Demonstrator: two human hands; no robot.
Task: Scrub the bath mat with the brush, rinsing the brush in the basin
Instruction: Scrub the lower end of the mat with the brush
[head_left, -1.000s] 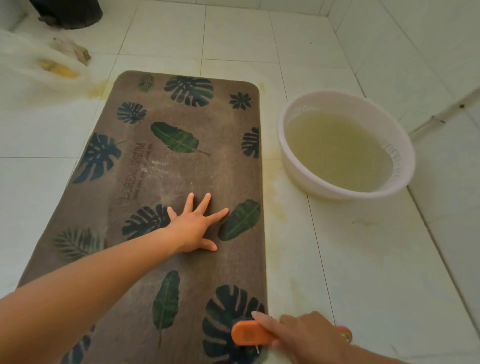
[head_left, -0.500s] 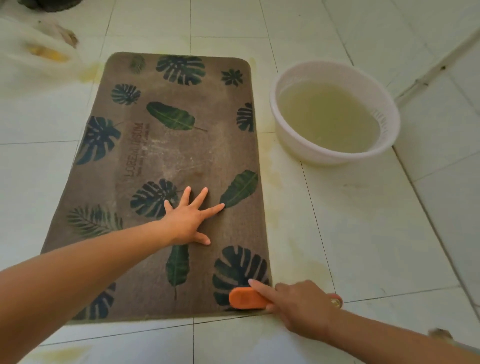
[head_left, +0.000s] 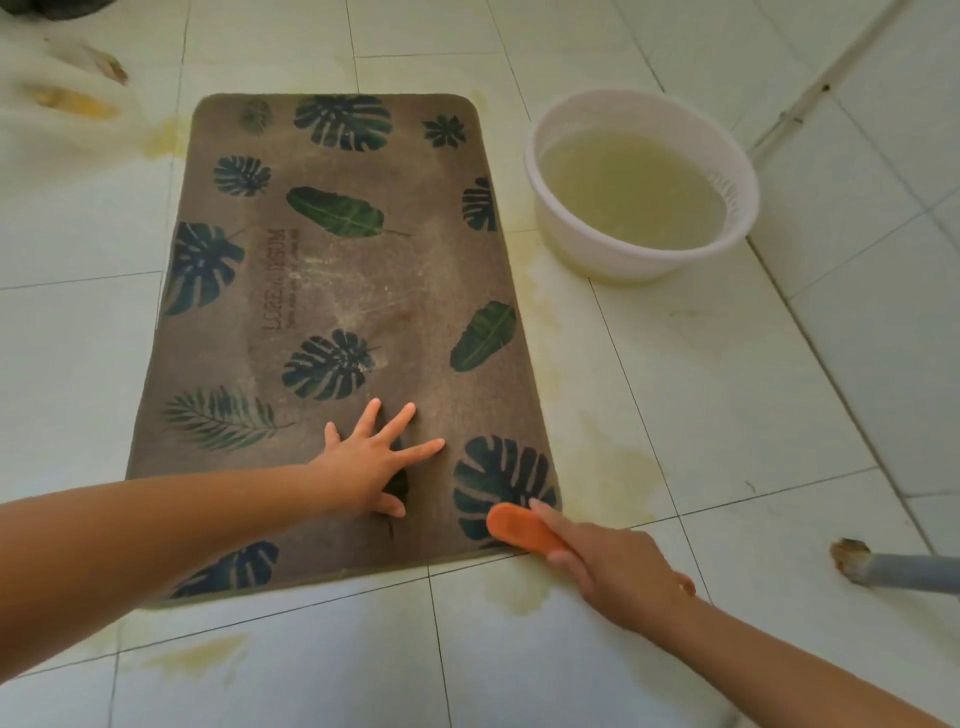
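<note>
A brown bath mat (head_left: 405, 291) printed with dark green leaves lies flat on the white tiled floor. My left hand (head_left: 371, 460) presses on its near part with fingers spread. My right hand (head_left: 613, 571) grips an orange brush (head_left: 519, 530), which sits on the mat's near right corner over a large leaf print; my index finger lies along the brush's back. Its bristles are hidden beneath it. A white plastic basin (head_left: 737, 156) holding cloudy yellowish water stands on the floor just right of the mat's far end.
Yellowish wet stains (head_left: 587, 415) spread over the tiles beside and in front of the mat. A grey pipe (head_left: 914, 571) enters from the right edge. Blurred yellow-brown things (head_left: 72, 101) lie at far left. A wall (head_left: 893, 156) rises behind the basin.
My left hand slid toward me along the mat, still pressing flat. The brush in my right hand has shifted slightly onto the corner leaf. The view has pulled back.
</note>
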